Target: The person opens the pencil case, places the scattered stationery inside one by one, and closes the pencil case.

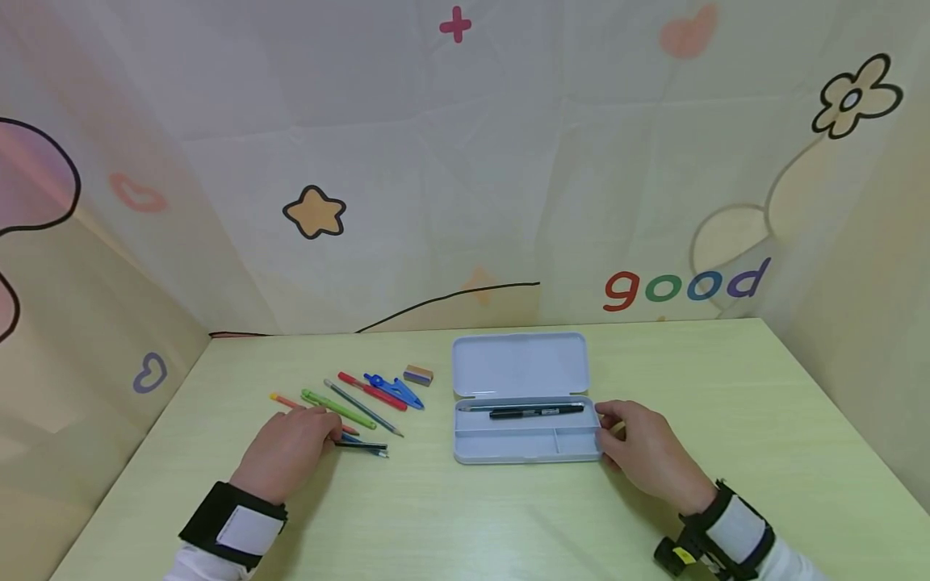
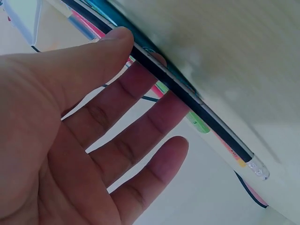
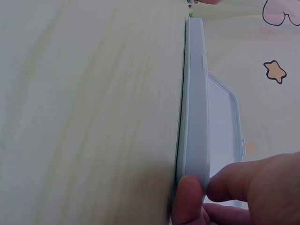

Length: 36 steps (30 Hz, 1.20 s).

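Note:
My left hand (image 1: 291, 452) is at the left group of stationery, pinching a black-and-silver striped pencil (image 2: 201, 110) with a whitish end between thumb and fingertips. A teal pen or pencil (image 2: 126, 23) lies right alongside it. In the head view the hand covers most of both. On the right, my right hand (image 1: 647, 448) holds the right end of a pale blue pencil case (image 1: 501, 457), thumb and fingers at its corner. The case lies with its lid (image 1: 520, 363) raised. In its long compartment are a black pen (image 1: 536, 411) and a slim pencil (image 1: 479, 408).
Beyond my left hand lie a green pen (image 1: 337, 409), a grey-green pencil (image 1: 363, 405), a red pen (image 1: 374, 392), a blue compass (image 1: 398, 389) and an eraser (image 1: 417, 374). An orange pencil (image 1: 286, 400) is partly under the hand. A printed cloth backdrop (image 1: 436, 202) rises behind the table (image 1: 465, 524).

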Tool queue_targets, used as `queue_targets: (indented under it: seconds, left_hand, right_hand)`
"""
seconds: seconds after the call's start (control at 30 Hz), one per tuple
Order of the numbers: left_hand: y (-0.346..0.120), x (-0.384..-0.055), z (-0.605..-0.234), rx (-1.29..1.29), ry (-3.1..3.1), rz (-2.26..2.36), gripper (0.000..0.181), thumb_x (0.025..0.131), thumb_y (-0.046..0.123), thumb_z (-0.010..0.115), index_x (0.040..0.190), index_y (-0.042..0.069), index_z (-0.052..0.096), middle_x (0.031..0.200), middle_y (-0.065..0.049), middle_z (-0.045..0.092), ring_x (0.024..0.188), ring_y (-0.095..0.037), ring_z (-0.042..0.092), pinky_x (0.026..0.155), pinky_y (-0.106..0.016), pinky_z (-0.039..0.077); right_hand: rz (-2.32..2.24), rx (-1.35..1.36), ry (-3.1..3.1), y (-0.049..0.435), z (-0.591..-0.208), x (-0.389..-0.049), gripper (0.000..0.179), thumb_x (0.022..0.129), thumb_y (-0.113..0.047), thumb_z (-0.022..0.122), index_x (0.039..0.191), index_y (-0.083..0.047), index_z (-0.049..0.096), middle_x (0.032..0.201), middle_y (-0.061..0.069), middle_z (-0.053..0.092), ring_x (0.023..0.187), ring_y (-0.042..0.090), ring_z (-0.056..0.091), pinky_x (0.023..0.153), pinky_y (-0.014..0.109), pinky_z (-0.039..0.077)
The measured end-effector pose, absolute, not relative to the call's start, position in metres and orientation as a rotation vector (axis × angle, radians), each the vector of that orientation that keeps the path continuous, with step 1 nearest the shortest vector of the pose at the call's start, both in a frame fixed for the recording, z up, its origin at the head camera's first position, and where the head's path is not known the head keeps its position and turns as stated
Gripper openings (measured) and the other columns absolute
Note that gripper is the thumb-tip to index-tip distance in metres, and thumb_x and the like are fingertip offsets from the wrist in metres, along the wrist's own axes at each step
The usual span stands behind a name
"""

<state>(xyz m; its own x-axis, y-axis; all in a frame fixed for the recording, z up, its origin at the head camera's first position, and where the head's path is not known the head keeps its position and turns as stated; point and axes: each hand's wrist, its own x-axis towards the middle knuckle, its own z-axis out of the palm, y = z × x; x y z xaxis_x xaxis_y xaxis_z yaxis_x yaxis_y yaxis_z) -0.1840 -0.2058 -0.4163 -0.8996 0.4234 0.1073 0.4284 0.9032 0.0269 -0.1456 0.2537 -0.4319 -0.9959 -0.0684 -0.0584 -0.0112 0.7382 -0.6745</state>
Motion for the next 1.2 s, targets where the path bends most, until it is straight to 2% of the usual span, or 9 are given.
queue_targets:
  seconds: [0.4,0.73,0.97,1.2]
  left_hand:
    - [-0.201,-0.180,-0.411,-0.697,-2.923,-0.143,0.012,0.092,0.004,0.081,0.095,0.016,0.080,0.093,0.003,0.075,0.086,-0.020,0.069,0.075,-0.045,0.058]
    - [-0.195,-0.177,-0.405,-0.780,-2.825,-0.158,0.015,0.089,0.006,0.085,0.091,0.016,0.074,0.086,0.005,0.067,0.083,-0.019,0.065,0.076,-0.042,0.057]
    - [-0.189,-0.177,-0.401,-0.771,-2.806,-0.163,0.015,0.090,0.007,0.085,0.090,0.016,0.073,0.083,0.006,0.063,0.076,-0.017,0.057,0.068,-0.036,0.053]
    - [-0.182,-0.175,-0.395,-0.772,-2.797,-0.160,0.017,0.087,0.005,0.087,0.092,0.014,0.074,0.088,0.004,0.064,0.079,-0.018,0.056,0.068,-0.032,0.053]
  right_hand:
    - [-1.126,-0.060,2.839,0.253,-0.430,-0.145,0.042,0.101,-0.004,0.067,0.139,0.012,0.058,0.102,0.010,0.063,0.076,0.017,0.060,0.061,0.028,0.055]
    - [-1.127,-0.065,2.842,0.252,-0.430,-0.144,0.041,0.101,-0.003,0.067,0.138,0.012,0.059,0.102,0.010,0.063,0.076,0.018,0.060,0.061,0.028,0.055]
    - [-1.133,-0.059,2.840,0.253,-0.430,-0.144,0.041,0.101,-0.003,0.067,0.138,0.012,0.059,0.103,0.010,0.063,0.077,0.018,0.060,0.062,0.028,0.055]
    - [-1.131,-0.053,2.829,0.252,-0.428,-0.144,0.041,0.101,-0.004,0.067,0.139,0.012,0.058,0.103,0.011,0.063,0.079,0.018,0.060,0.062,0.028,0.055]
